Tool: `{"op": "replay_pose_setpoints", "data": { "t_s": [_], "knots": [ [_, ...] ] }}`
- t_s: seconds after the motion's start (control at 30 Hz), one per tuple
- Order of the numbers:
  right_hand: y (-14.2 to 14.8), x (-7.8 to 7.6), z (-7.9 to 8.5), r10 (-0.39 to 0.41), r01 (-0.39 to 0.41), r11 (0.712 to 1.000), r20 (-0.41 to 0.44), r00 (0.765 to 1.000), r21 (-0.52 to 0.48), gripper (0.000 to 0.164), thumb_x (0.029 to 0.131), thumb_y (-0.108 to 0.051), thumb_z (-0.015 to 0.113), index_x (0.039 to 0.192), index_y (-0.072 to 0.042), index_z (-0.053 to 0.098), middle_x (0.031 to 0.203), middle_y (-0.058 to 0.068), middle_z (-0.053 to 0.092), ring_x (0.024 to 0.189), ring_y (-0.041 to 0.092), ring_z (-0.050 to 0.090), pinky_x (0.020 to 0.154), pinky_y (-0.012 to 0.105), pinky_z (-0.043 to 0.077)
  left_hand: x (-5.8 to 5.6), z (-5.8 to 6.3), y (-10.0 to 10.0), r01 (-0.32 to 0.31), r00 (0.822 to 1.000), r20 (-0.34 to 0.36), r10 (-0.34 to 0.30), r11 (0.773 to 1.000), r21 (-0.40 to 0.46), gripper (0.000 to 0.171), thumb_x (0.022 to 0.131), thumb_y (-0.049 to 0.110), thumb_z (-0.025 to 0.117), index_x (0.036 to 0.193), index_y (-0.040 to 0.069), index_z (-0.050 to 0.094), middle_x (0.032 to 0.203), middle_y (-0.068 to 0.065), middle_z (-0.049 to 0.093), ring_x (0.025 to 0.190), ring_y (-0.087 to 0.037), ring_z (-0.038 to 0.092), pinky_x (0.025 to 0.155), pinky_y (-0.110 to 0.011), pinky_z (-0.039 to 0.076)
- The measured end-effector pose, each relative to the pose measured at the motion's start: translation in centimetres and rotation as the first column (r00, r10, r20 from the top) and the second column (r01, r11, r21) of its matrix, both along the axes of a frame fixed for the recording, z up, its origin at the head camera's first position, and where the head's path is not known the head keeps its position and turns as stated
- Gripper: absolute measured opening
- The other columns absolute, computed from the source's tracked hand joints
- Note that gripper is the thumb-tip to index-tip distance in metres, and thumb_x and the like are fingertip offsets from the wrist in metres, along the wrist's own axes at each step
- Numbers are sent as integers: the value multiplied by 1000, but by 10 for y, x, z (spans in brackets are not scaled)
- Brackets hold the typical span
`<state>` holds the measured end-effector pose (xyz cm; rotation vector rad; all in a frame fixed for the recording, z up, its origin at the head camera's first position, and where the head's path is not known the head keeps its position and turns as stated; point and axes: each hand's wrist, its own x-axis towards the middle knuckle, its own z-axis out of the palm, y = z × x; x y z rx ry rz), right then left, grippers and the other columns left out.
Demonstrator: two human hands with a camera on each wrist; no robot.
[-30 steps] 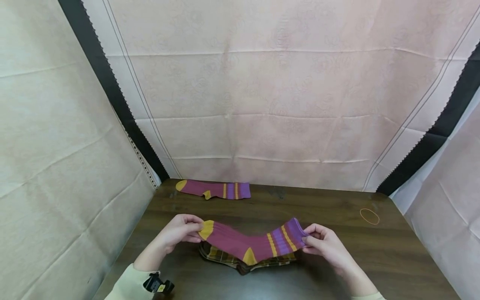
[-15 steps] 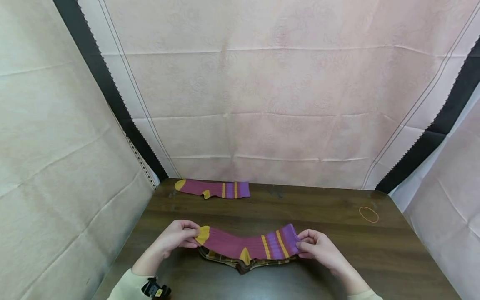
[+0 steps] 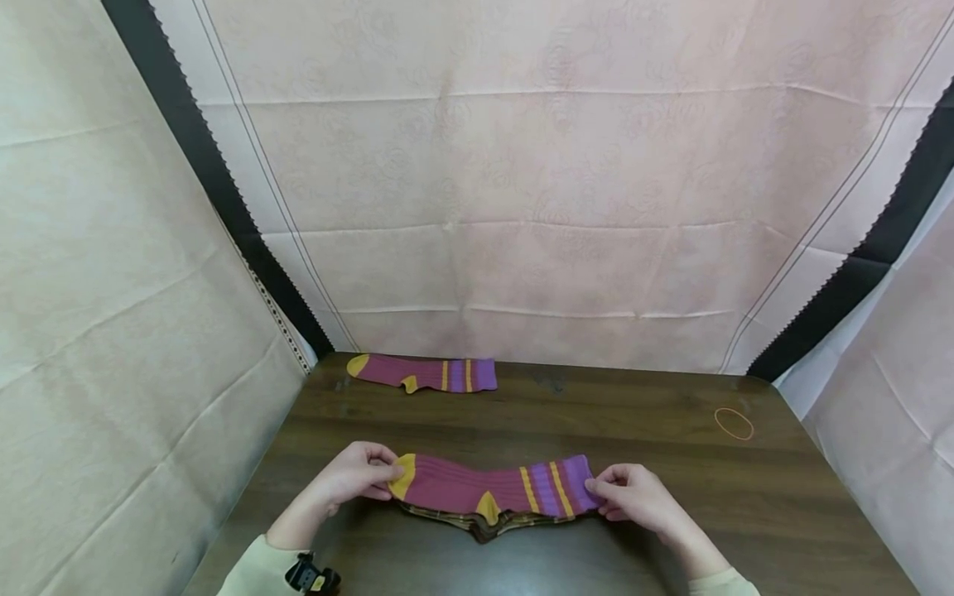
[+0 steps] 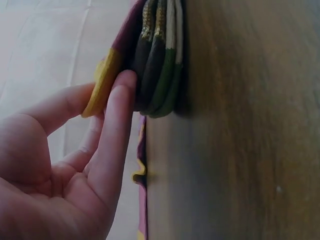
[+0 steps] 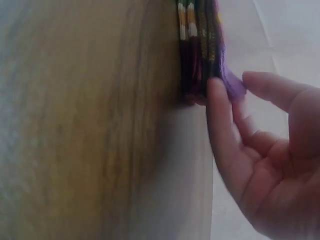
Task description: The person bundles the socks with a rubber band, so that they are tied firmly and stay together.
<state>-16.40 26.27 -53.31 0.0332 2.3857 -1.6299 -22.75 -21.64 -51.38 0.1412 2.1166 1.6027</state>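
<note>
A maroon sock (image 3: 462, 487) with yellow toe and heel and a purple striped cuff lies stretched over a stack of socks (image 3: 483, 530), whose plaid edge shows below it. My left hand (image 3: 359, 473) pinches the yellow toe between thumb and fingers. At the other end, my right hand (image 3: 632, 497) pinches the purple cuff. In the left wrist view several dark, green and cream layers (image 4: 159, 75) sit beneath the yellow toe, with a fingertip against them. The right wrist view shows the purple cuff (image 5: 231, 82) at the thumb, and the stacked layers (image 5: 194, 55) beside the fingers.
A matching maroon sock (image 3: 421, 374) lies flat near the back edge of the brown wooden table (image 3: 566, 414). An orange rubber band (image 3: 734, 424) rests at the back right. Pale cloth walls (image 3: 522, 207) stand behind and at both sides.
Both hands have lowered the maroon sock toward me onto the stack, and it has straightened. Less of the plaid fabric shows now. The far sock and rubber band have stayed put.
</note>
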Motion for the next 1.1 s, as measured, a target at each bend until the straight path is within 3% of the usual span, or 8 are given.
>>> {"op": "replay_pose_setpoints", "data": {
  "t_s": [0.2, 0.37, 0.63, 0.87, 1.1],
  "knots": [
    [-4, -2, 0, -55, 58, 995, -39, 998, 85, 36, 96, -21, 83, 115, 5, 68, 93, 7, 73, 80, 23, 73, 67, 40, 65, 0, -3, 2, 4, 1000, -19, -4, 1000, -26, 26, 98, 14, 79, 112, -6, 69, 89, -10, 72, 74, -19, 73, 69, -36, 65],
    [-9, -5, 1, -48, 48, 994, -4, 999, 94, 47, 96, -22, 82, 125, 11, 66, 98, 10, 72, 80, 24, 73, 68, 41, 65, -2, -7, 2, 5, 999, -39, -8, 997, -79, 29, 98, 17, 80, 113, -5, 68, 87, -10, 71, 72, -21, 72, 67, -39, 65],
    [-12, -10, 0, -58, 51, 989, 50, 997, 141, 38, 94, -21, 84, 113, 9, 69, 98, 11, 70, 79, 22, 71, 68, 39, 65, -4, -10, 3, 47, 998, -32, -53, 986, -162, 35, 102, 21, 75, 120, -8, 70, 91, -11, 72, 77, -24, 73, 69, -40, 65],
    [-11, -10, 4, -7, 5, 989, 12, 1000, 145, 29, 93, -21, 83, 100, 3, 68, 93, 8, 67, 81, 19, 68, 69, 39, 64, -5, -12, 5, 52, 997, -52, -59, 991, -121, 33, 102, 15, 74, 120, -12, 70, 95, -11, 72, 80, -21, 73, 71, -40, 66],
    [-10, -11, 5, 30, -29, 996, -7, 1000, 89, 27, 94, -17, 81, 102, 4, 65, 91, 8, 67, 82, 20, 69, 69, 41, 65, -6, -16, 8, 50, 992, -108, -64, 991, -127, 26, 99, 9, 74, 116, -11, 71, 93, -10, 70, 78, -21, 71, 68, -40, 65]
  ]
}}
